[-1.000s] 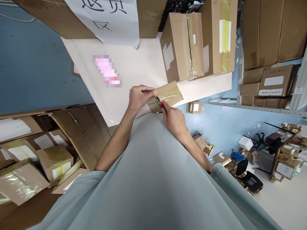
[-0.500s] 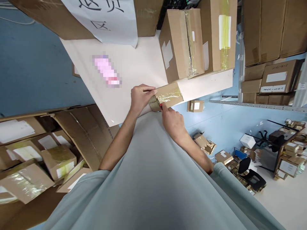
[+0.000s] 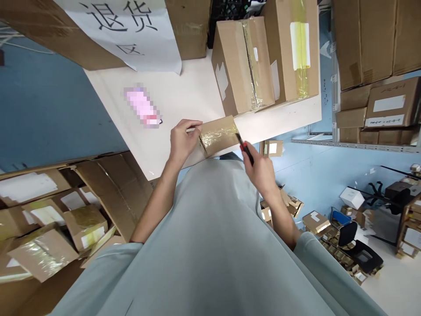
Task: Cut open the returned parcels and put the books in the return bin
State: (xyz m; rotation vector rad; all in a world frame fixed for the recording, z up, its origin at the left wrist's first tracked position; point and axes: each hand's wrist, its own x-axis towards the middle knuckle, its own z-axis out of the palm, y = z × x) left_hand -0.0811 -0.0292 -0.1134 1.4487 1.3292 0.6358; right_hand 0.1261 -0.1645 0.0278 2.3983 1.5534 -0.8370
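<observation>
A small cardboard box (image 3: 217, 139) with shiny tape along its top sits at the near edge of the white table (image 3: 184, 96). My left hand (image 3: 183, 141) grips the box by its left end, thumb and fingers at the corner. In my right hand (image 3: 261, 169) is a red and black box cutter (image 3: 246, 149), the fingers wrapped round its handle. The cutter's tip points at the taped right end of the box; whether it touches the tape I cannot tell.
Two larger taped boxes (image 3: 245, 66) (image 3: 294, 52) stand behind the small one. A paper sign (image 3: 131, 35) hangs from a carton at the back. A blurred pink item (image 3: 142, 105) lies on the table. Parcels fill a big carton (image 3: 112, 188) at left; a black chair (image 3: 362, 252) stands right.
My right hand with the box cutter has moved from the box's left end to its right end. The left hand keeps hold of the box's left end.
</observation>
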